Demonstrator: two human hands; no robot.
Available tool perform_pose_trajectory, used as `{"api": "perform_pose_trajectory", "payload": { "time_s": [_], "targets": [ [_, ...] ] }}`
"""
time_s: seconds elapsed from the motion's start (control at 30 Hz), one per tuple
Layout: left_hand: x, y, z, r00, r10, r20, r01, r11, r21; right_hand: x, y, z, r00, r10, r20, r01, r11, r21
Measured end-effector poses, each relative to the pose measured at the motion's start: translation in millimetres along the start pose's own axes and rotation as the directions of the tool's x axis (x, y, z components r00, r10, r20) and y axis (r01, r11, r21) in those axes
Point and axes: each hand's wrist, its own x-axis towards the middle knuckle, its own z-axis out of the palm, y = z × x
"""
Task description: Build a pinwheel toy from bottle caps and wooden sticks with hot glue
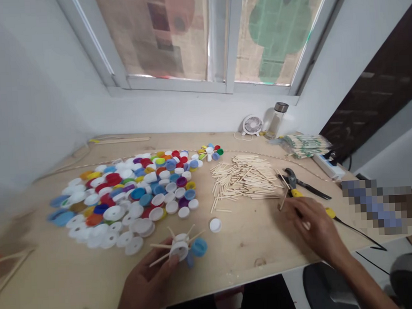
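My left hand (151, 275) grips a white bottle cap (179, 251) with thin wooden sticks fanning out from its sides. A light blue cap (199, 247) sits on one stick, and another blue piece shows below it. My right hand (307, 223) is closed at the right, with a short wooden stick (283, 200) at its fingertips. Beside and partly under that hand lies a yellow-and-black corded tool (330, 213), whose kind is hidden. Pliers (291, 178) rest just beyond. A single white cap (215, 225) lies between my hands.
Colourful bottle caps (126, 199) are heaped at left. A pile of wooden sticks (246, 178) lies centre-right, behind which stands a cap-and-stick flower (209, 151). Farther back are a small fan (252, 125), a glass bottle (276, 120), bagged sticks (306, 144) and a power strip (328, 167).
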Motion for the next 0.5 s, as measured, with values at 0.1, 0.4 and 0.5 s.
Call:
{"api": "perform_pose_trajectory", "payload": {
  "time_s": [0.1,0.4,0.5],
  "targets": [
    [1,-2,0.3,1.0,-0.015,0.005,0.015,1.0,0.007,-24,48,-15,0.999,0.042,0.02,-0.039,0.989,-0.144],
    [-5,3,3.0,1.0,0.015,0.001,-0.015,0.999,-0.042,-48,99,6,0.983,0.144,0.111,-0.129,0.983,-0.129],
    [-5,0,0.7,1.0,0.008,0.015,-0.007,0.997,-0.072,-43,85,13,0.974,0.22,0.055,-0.216,0.974,-0.074]
  ]
}}
